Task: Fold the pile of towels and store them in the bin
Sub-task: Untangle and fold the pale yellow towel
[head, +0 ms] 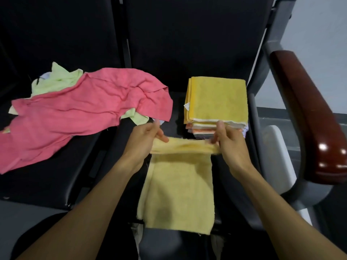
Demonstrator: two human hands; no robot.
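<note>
— So, where are your hands?
— Both sit at the centre of the frame. Your left hand (148, 136) pinches the left end of a pale yellow towel's (176, 192) top edge; your right hand (228, 139) pinches the right end. That edge is pulled taut between them, and the rest hangs down toward the lower centre.

— And the other towels?
— A folded stack (216, 102), a deeper yellow towel on top, rests on the black seat (56, 184) just above your right hand. An unfolded pink towel (78, 111) sprawls across the left, over light green towels (56, 79). A dark red armrest (308, 117) runs down the right edge.
</note>
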